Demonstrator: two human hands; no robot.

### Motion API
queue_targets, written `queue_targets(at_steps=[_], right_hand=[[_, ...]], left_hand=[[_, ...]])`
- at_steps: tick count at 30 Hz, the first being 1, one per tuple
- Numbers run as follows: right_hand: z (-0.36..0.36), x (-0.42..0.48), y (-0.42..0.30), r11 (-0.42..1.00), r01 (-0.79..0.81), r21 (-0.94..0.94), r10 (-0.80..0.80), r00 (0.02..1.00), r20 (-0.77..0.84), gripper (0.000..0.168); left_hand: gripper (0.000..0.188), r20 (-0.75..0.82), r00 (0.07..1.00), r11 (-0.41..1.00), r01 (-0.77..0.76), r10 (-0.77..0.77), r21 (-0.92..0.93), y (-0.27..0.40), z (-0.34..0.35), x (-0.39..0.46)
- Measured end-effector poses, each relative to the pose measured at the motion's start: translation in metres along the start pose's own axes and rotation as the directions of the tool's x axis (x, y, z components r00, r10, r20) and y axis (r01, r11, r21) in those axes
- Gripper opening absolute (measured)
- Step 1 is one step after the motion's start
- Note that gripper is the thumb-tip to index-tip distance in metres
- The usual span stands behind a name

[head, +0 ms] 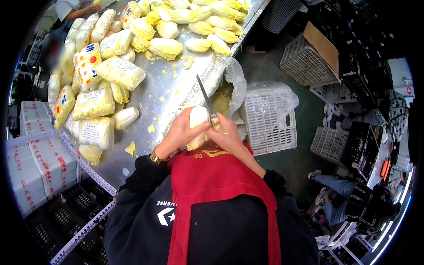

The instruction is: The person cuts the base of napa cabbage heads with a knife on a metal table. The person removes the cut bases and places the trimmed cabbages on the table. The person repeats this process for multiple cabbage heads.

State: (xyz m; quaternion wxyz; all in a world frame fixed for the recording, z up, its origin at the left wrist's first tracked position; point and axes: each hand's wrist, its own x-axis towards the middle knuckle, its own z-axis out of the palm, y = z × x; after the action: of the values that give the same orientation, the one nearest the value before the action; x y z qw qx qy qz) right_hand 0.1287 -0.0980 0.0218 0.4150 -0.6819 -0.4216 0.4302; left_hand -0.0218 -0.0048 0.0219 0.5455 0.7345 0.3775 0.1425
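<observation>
My left hand [180, 130] is wrapped around a small napa cabbage [199, 116], pale at its top end and yellow at the lower end. In my right hand [228, 132] is a kitchen knife [204, 92], its blade pointing up and away from me over the table edge. The right thumb rests against the side of the cabbage. Just beyond the hands, a clear plastic bag or liner [237, 84] hangs open at the table edge with yellow leaves [222, 101] inside. Torn leaf scraps [151, 128] lie on the metal table [145, 99].
Bagged cabbages [121, 73] are piled at the left, loose cabbages [212, 21] at the far end. A white plastic crate [270, 122] stands right of the table. Wrapped white boxes [49, 165] and black crates [66, 218] stand lower left. Other people are at the far left and right.
</observation>
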Motion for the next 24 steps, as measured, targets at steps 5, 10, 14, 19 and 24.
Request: queue_targets(at_steps=[5,10,14,19,24], right_hand=[[-0.009,0.008,0.005,0.994,-0.091,-0.053,0.086,0.992,-0.096,0.031],[-0.014,0.016,0.037,0.972,-0.11,-0.206,0.086,0.989,-0.12,0.03],[-0.015,0.015,0.045,0.992,-0.098,-0.081,0.088,0.989,-0.12,0.035],[-0.011,-0.006,-0.014,0.992,0.089,0.094,-0.083,0.994,-0.071,0.043],[-0.002,-0.004,-0.003,0.974,0.176,-0.144,-0.191,0.976,-0.102,0.04]], left_hand=[[0.044,0.061,0.998,0.954,0.027,-0.01,-0.298,0.009,-0.011,-0.005],[0.048,0.079,0.993,0.748,0.114,-0.083,-0.654,0.007,-0.019,0.003],[0.038,0.021,0.985,0.613,0.124,-0.172,-0.78,0.003,-0.011,0.012],[0.038,0.047,0.964,0.425,0.159,-0.261,-0.891,-0.014,0.008,0.022],[0.036,-0.029,0.943,0.333,0.089,-0.333,-0.939,-0.013,0.024,0.033]])
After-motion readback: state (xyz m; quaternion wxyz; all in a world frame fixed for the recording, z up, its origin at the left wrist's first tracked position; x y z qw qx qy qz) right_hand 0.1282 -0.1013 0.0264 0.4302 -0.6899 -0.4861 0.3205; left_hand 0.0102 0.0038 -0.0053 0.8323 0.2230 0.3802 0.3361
